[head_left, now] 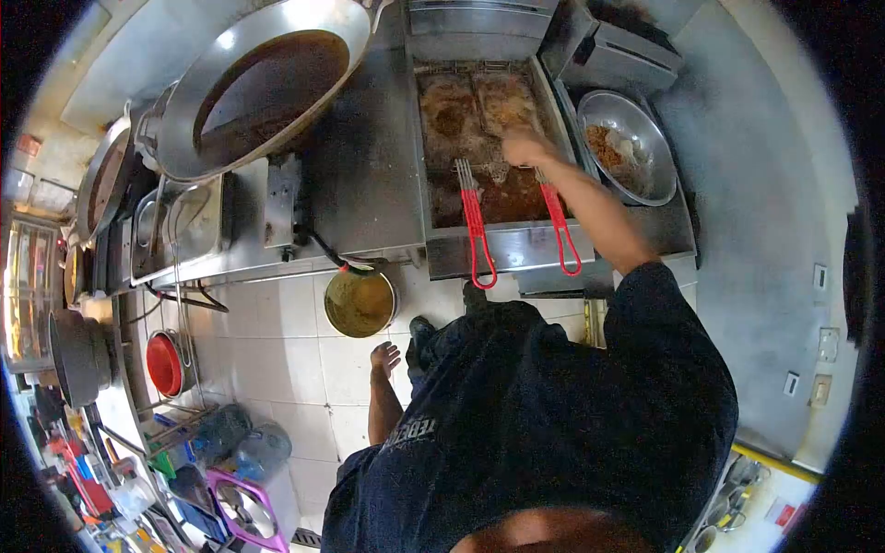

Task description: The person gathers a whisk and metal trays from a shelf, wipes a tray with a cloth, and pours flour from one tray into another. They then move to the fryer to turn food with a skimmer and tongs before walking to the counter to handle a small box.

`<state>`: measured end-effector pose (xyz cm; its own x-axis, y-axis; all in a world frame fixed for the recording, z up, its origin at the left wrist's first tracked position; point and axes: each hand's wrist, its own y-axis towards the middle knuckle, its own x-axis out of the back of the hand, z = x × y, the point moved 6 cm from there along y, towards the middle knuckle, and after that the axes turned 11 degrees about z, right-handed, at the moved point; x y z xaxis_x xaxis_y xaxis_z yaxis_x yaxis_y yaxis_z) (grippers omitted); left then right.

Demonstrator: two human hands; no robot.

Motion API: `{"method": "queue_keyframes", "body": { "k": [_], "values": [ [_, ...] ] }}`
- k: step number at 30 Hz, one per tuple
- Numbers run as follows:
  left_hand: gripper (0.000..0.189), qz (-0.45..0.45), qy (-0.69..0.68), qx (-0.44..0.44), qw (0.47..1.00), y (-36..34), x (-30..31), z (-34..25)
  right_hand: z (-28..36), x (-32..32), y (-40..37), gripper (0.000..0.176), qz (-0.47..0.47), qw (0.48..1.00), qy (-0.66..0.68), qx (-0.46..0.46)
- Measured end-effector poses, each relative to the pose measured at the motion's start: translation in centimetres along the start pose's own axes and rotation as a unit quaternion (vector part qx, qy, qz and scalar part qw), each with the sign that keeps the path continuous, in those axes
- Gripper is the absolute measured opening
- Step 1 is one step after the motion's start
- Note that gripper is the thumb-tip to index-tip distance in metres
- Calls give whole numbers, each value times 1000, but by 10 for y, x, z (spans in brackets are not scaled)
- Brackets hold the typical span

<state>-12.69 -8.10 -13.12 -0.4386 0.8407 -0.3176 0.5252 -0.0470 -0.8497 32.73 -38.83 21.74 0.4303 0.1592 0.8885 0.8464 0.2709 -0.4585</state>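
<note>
A steel fryer (498, 241) holds two baskets in bubbling brown oil, each with a red handle. My right hand (525, 147) is closed above the right basket, gripping something I cannot make out. Below it the right red handle (559, 221) points towards me, and the left red handle (476, 230) lies over the fryer's front edge. My left hand (384, 357) hangs low by my side, fingers apart and holding nothing. Right of the fryer stands a steel bowl (659, 161) with brown crumbs and whitish food inside.
A large pan (184, 101) of dark liquid sits on the stove at upper left. On the floor stands a pot (394, 309) with yellowish contents. A wire rack with a red container (165, 364) is at left, near large plastic bottles (263, 452).
</note>
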Motion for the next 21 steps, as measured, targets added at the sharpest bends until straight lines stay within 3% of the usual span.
{"method": "queue_keyframes", "body": {
  "k": [2,6,8,9,13,15,16,17,18,19,21],
  "values": [
    [34,1,-7,-6,1000,-2,0,11,-12,-4,1,19,105,989,69,81],
    [33,-22,-10,65,998,-19,-3,34,-43,-11,-7,18,181,963,201,22],
    [32,-17,209,104,972,-28,-9,28,-45,-3,-27,17,169,928,332,-4],
    [32,-16,209,104,972,-28,-10,27,-48,1,-36,19,162,904,396,-17],
    [29,-32,60,54,996,-21,0,26,-59,19,-64,28,155,906,393,-34],
    [28,-17,42,44,998,-6,7,19,-48,42,-73,34,97,959,266,-1],
    [29,-35,52,47,997,-4,6,9,-45,33,-66,34,97,959,266,-1],
    [31,-3,25,30,999,-5,4,1,-39,33,-55,31,-29,991,126,23],
    [32,-1,16,30,999,-1,5,-4,-27,36,-51,29,-154,987,-17,46],
    [32,0,7,30,1000,5,7,-9,-17,34,-47,29,-156,987,-15,47],
    [34,-11,30,21,999,8,0,-21,-12,25,-38,27,-105,984,139,-46]
  ]
}}
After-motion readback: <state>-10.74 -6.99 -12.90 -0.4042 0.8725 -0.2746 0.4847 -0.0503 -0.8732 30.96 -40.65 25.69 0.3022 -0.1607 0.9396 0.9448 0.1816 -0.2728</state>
